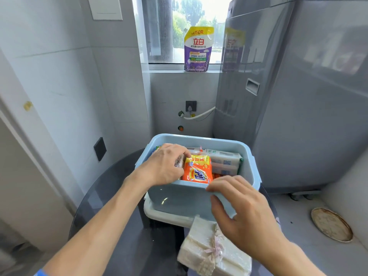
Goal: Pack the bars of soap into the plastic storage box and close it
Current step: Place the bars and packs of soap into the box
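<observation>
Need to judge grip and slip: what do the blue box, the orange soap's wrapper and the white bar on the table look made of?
Blue box: smooth, slightly glossy moulded plastic, going by the highlight on its front wall. Orange soap: thin shiny printed film, crinkled and glinting. White bar: seemingly wrapped in matte, textured paper or fabric, tied with a pale bow; exact material unclear.

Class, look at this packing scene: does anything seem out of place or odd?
One pale ribbon-tied soap bar lies outside the blue storage box, on the dark table. The other soaps are inside.
</observation>
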`<state>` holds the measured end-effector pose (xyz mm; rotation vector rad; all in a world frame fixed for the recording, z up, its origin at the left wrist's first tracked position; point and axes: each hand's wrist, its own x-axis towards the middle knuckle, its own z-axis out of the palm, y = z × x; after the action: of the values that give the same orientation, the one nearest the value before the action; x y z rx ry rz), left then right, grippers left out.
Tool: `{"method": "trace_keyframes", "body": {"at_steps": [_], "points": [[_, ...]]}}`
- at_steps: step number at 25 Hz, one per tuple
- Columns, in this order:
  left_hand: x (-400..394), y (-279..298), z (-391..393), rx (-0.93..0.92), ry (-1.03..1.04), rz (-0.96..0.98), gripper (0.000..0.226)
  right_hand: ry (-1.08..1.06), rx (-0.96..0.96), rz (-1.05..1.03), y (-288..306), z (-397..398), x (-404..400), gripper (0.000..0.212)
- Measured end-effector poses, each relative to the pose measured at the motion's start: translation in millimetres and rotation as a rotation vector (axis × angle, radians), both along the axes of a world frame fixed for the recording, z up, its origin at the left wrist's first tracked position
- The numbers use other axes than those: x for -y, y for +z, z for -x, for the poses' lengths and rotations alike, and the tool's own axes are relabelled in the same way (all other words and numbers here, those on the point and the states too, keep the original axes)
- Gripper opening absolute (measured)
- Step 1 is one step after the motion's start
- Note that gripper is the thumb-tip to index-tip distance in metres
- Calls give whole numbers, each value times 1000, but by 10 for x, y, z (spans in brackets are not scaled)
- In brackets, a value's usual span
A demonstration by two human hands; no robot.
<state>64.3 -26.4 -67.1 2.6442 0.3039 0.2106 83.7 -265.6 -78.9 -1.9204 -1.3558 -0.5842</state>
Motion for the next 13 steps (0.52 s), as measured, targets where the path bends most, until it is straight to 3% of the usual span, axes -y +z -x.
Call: {"method": "trace_keyframes", "body": {"at_steps": [1,3,6,8,10,13], "points": [[-1,3,12,3,33,13,42,-120,-57,43,132,-94,-133,13],[5,21,21,-11,74,39,47,-324,-219,327,315,-352,-439,22],[28,50,12,-58,79,37,54,-385,-517,671,366,-593,-859,45],[33,53,25,-47,80,20,59,-448,-541,680,290,-644,-1020,61],[19,38,35,-26,66,10,60,-460,-608,637,199,-681,-1039,58],[17,34,48,-4,72,12,52,-394,-968,428,220,-786,-902,61]]}}
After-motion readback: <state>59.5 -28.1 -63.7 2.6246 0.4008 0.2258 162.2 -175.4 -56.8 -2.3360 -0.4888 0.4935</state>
